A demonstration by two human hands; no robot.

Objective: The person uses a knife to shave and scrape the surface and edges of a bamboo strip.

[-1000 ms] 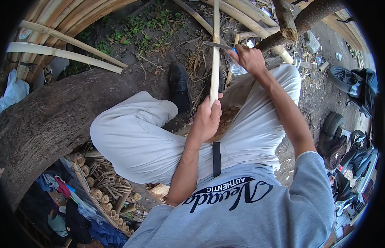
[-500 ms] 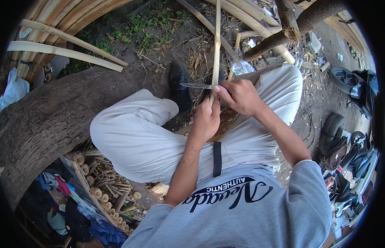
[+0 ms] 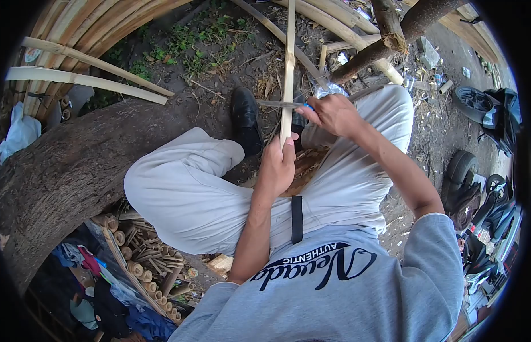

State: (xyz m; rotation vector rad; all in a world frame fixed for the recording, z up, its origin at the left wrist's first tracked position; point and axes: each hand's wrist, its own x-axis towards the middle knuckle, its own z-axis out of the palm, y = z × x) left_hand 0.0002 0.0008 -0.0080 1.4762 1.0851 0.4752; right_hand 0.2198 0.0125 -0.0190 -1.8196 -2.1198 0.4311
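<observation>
Left hand (image 3: 278, 165) is clamped around the lower end of a long bamboo strip (image 3: 288, 68), thumb up against it, and the strip runs straight away from the lap toward the top of the view. Right hand (image 3: 332, 114) is closed on a knife (image 3: 282, 105) with a blue bit of handle showing; the blade lies crosswise, its edge touching the strip just above the left hand's grip.

No bowl or basket here, but down at lower left there is a stack of short cut bamboo tubes (image 3: 137, 253), open ends facing up, too many and too jumbled to count, with blue and red cloth (image 3: 86, 265) beside them.

Around the work: a thick tree trunk (image 3: 66, 165) crosses the left side, close against the left knee. Two pale split bamboo slats (image 3: 83, 80) lie on the ground beyond it. One black shoe (image 3: 244, 117) sits on the dirt just left of the strip. A rough branch (image 3: 385, 48) angles in at upper right, past the right hand. Parked motorbikes (image 3: 482, 188) crowd the right edge, number unclear. Shavings (image 3: 305, 165) rest in the lap between the hands.
</observation>
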